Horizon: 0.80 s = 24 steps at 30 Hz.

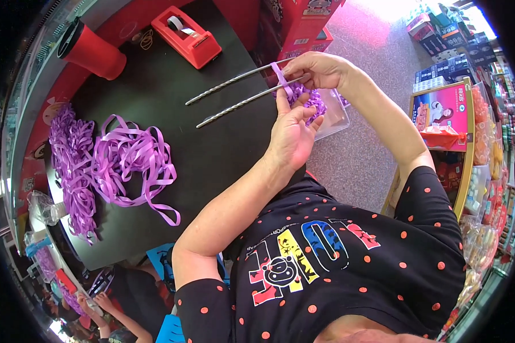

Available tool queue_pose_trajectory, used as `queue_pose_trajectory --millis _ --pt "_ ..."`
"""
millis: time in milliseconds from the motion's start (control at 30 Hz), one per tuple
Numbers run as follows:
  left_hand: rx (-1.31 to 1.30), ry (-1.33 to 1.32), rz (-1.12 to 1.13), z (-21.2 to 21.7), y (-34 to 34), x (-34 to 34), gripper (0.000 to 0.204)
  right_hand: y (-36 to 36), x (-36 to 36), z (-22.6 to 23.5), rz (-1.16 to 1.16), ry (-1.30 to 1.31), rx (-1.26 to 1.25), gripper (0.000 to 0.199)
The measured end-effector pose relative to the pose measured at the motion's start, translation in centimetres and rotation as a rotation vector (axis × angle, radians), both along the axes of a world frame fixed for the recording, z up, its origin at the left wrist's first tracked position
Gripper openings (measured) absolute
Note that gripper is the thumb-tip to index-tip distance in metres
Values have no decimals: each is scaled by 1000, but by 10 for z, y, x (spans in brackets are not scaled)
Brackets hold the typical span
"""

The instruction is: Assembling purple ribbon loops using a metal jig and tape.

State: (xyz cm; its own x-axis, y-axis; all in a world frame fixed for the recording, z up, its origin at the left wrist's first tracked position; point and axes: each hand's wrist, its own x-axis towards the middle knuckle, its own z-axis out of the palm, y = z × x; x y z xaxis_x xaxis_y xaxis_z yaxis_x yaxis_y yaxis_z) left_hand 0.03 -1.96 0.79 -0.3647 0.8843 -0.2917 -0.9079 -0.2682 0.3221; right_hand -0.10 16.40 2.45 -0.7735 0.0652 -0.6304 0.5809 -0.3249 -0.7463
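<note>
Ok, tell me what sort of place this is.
Probably a small shop: a dark counter with a red tape dispenser, shelves of packaged goods on the right, and stacked boxes on the floor.

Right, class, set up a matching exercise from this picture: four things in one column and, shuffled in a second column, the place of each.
Things:
1. tape dispenser
2. loose ribbon pile
3. two metal rods
4. clear tray

Places:
A. held in the right hand, a ribbon strip wound round them
B. far edge of the black table
C. under the hands, off the table's right side
D. on the table, left of the left hand

Pairs: 1-B, 2-D, 3-A, 4-C
</note>
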Motion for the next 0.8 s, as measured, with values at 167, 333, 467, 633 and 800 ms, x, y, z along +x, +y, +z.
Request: queue_pose_trajectory --millis 167,333,467,633,800 --pt "29 -11 16 1 1 2 86 6 3 2 -32 -51 -42 13" --pt "5 -69 34 2 1 3 87 12 7 1 -18 -7 7 21" --pt "13 -76 29 3 0 2 85 12 11 4 -80 -27 52 24" --pt "62 -96 25 4 -1 0 77 13 12 -11 -41 89 151 24" --pt "65 -101 9 2 -1 -2 70 17 4 -30 15 55 44 20"
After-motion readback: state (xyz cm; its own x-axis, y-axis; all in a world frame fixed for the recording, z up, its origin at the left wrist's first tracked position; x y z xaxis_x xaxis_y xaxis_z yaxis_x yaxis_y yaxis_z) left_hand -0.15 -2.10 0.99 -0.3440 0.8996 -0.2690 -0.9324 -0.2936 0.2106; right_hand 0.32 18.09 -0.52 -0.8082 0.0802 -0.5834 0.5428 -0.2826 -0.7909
